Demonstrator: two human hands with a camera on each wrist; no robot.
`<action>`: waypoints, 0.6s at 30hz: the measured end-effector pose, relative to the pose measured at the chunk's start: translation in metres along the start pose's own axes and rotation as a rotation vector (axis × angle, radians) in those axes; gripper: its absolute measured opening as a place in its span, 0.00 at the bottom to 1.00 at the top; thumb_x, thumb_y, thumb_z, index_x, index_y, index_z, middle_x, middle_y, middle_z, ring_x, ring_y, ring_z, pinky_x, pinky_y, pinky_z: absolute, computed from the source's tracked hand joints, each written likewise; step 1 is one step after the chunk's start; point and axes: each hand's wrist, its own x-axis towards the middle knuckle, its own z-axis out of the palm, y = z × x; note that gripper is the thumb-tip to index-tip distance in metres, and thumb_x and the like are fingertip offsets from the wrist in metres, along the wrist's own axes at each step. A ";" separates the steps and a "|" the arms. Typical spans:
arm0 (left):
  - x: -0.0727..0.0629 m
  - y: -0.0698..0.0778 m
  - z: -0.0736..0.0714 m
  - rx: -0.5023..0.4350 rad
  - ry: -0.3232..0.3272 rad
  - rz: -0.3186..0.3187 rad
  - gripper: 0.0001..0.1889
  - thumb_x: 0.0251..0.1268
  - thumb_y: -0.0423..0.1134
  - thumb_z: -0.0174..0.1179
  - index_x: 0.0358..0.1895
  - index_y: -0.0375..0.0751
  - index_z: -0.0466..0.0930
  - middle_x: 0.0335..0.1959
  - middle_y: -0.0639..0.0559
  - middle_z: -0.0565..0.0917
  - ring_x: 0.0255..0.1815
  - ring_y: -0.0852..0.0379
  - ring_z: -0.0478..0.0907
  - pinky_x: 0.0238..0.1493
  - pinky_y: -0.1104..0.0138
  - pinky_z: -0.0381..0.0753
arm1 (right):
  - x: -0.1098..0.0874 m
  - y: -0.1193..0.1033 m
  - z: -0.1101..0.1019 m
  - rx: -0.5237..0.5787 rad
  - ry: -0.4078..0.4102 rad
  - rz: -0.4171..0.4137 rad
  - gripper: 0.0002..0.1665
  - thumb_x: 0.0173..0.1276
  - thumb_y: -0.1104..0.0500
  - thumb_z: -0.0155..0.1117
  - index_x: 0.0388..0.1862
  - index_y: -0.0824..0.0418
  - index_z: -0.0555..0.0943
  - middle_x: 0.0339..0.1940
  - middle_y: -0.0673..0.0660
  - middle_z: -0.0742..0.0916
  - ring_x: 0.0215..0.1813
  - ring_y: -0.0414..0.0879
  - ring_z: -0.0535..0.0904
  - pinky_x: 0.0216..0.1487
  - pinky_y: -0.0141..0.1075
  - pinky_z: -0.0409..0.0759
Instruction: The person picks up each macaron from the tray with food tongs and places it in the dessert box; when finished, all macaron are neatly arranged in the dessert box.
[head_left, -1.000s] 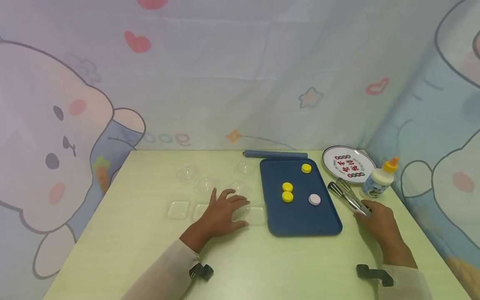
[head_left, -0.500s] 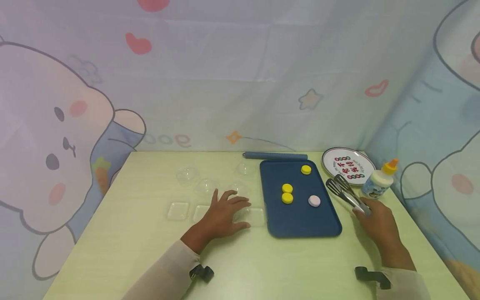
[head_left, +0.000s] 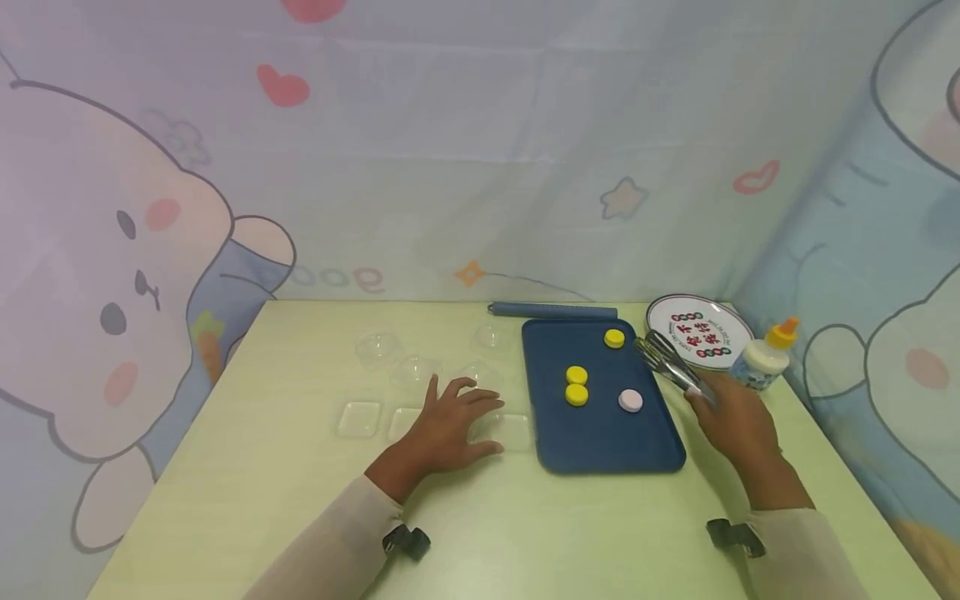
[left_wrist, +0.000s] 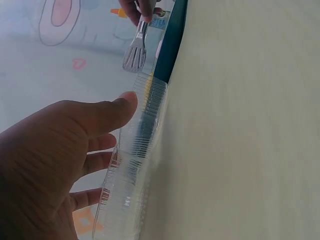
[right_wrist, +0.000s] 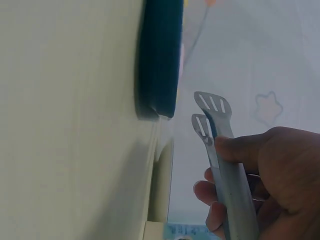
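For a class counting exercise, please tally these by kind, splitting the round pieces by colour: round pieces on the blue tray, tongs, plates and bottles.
Yellow round pieces: 3
Pale pink round piece: 1
Pair of tongs: 1
Plate: 1
Bottle: 1
Total: 7
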 end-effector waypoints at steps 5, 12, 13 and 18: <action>0.001 0.001 0.000 0.006 -0.010 -0.014 0.32 0.68 0.59 0.74 0.72 0.54 0.83 0.73 0.55 0.84 0.80 0.41 0.70 0.79 0.18 0.49 | 0.014 -0.007 0.002 -0.014 -0.048 0.044 0.28 0.79 0.56 0.68 0.72 0.68 0.81 0.65 0.77 0.86 0.63 0.80 0.82 0.54 0.72 0.81; 0.000 0.001 0.001 0.010 -0.013 -0.021 0.32 0.68 0.60 0.73 0.72 0.55 0.83 0.72 0.56 0.84 0.80 0.42 0.70 0.80 0.18 0.48 | 0.028 -0.017 0.007 -0.021 -0.087 0.119 0.29 0.80 0.54 0.65 0.73 0.69 0.79 0.66 0.77 0.85 0.63 0.79 0.82 0.56 0.72 0.82; 0.000 0.000 0.002 0.011 -0.015 -0.021 0.32 0.68 0.60 0.73 0.72 0.55 0.83 0.73 0.56 0.84 0.80 0.42 0.70 0.80 0.19 0.48 | 0.030 -0.018 0.008 -0.024 -0.090 0.125 0.30 0.81 0.54 0.65 0.74 0.69 0.79 0.66 0.77 0.85 0.64 0.79 0.82 0.56 0.71 0.82; 0.001 0.000 0.002 0.008 -0.016 -0.018 0.31 0.68 0.59 0.73 0.72 0.55 0.83 0.73 0.56 0.84 0.80 0.41 0.70 0.80 0.18 0.48 | 0.038 -0.024 0.008 -0.038 -0.103 0.134 0.30 0.81 0.54 0.65 0.74 0.69 0.79 0.65 0.78 0.86 0.64 0.78 0.83 0.56 0.70 0.82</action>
